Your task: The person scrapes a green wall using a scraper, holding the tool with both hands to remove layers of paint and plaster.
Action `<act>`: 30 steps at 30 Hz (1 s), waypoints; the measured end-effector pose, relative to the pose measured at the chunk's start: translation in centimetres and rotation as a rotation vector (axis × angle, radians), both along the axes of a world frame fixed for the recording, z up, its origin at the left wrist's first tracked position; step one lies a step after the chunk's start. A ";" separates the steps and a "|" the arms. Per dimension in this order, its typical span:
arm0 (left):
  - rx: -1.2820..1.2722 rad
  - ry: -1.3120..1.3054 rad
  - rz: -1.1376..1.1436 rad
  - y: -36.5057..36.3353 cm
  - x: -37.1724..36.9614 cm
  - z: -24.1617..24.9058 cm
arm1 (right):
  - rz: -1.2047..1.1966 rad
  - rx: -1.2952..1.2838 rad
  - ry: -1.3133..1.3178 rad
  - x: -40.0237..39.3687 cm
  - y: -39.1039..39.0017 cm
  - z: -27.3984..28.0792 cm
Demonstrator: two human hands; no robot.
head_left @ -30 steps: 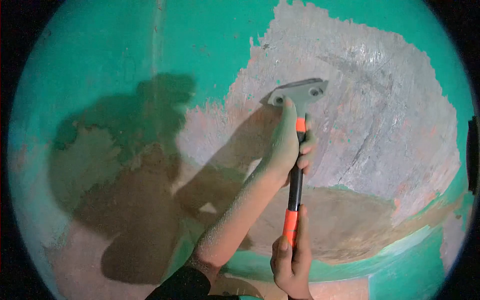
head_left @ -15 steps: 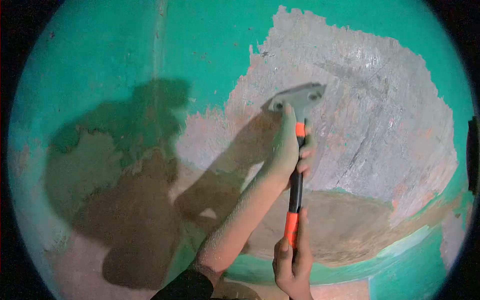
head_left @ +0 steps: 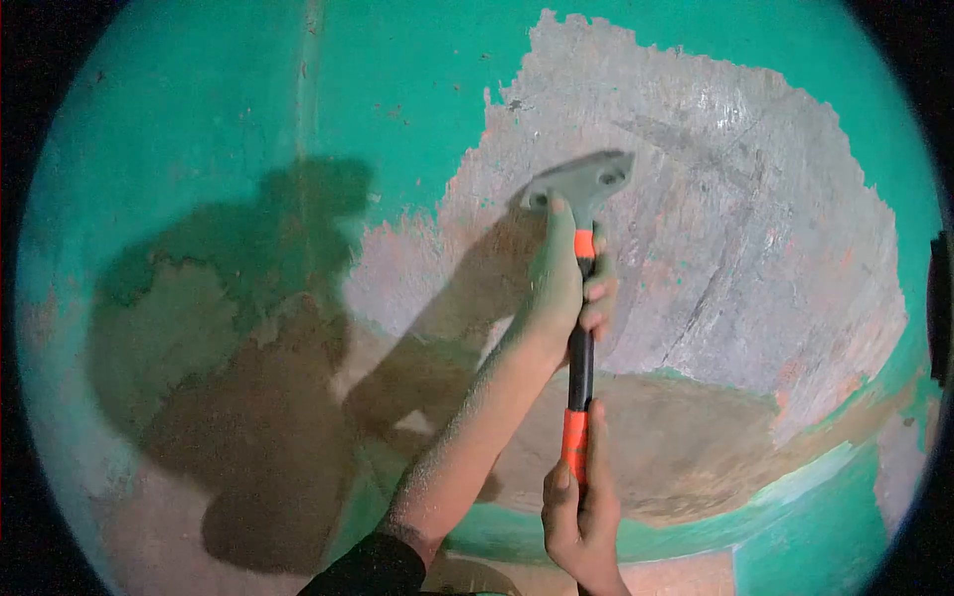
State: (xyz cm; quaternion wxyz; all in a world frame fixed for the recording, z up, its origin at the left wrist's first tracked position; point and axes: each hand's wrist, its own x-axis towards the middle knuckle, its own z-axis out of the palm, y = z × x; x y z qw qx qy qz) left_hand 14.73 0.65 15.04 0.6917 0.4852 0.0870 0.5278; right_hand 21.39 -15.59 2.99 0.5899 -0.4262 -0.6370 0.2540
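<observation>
A long-handled paint scraper [head_left: 581, 343] with a black and orange handle stands nearly upright in both my hands. Its wide grey head [head_left: 584, 181] lies against the bare grey patch [head_left: 656, 109] of the wall, tilted slightly up to the right. My left hand [head_left: 568, 283] wraps the upper handle just below the head, its thumb pointing up along the head. Pale dust coats that hand and forearm. Lower down, my right hand [head_left: 584, 521] grips the orange-banded end, with one finger stretched along the shaft. The handle's bottom end is hidden by this hand.
Green paint [head_left: 199, 109] covers the wall left of the bare patch, with a ragged edge between them. A brownish curved band [head_left: 676, 447] runs below the patch. My shadow [head_left: 238, 397] falls on the left. A dark object [head_left: 938, 308] sits at the right edge.
The scraper and both hands have shifted slightly left and up in view. The wall has also shifted a little left in the picture. Both hands keep their grip.
</observation>
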 end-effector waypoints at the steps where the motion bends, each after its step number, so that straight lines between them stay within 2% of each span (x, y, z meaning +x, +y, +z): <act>1: -0.044 0.018 -0.038 -0.1 0.0 -0.8 | 0.001 0.010 -0.005 0.1 0.1 -0.5; 4: -0.103 -0.028 0.039 -0.1 0.2 0.1 | 0.000 0.033 -0.016 0.1 0.3 -0.5; 5: -0.020 -0.092 0.040 -0.3 -0.1 1.1 | 0.006 0.054 -0.028 0.1 0.9 0.6; 8: -0.061 -0.079 0.056 -0.3 -0.9 2.1 | 0.020 0.058 -0.058 0.0 0.9 0.8; 11: 0.017 -0.018 0.074 -0.2 -1.9 1.5 | 0.042 0.118 -0.094 -0.7 1.8 0.3; 14: -0.007 -0.051 0.084 0.2 -3.0 3.2 | 0.078 0.094 -0.091 -1.3 2.1 2.7; 16: -0.033 -0.093 0.164 0.4 -3.4 4.4 | 0.139 0.060 -0.026 -1.5 2.4 3.3; 20: -0.002 -0.058 0.105 1.1 -4.0 3.2 | 0.323 -0.018 0.216 -2.1 2.7 2.6; 23: -0.050 -0.115 0.092 0.4 -3.9 3.4 | 0.484 -0.239 0.508 -2.4 2.4 4.0; 26: -0.022 -0.143 0.041 1.1 -3.8 2.6 | 0.656 -0.225 0.647 -2.0 2.6 3.0; 30: -0.015 -0.194 -0.002 1.2 -3.5 1.8 | 0.623 -0.235 0.665 -2.2 2.6 2.5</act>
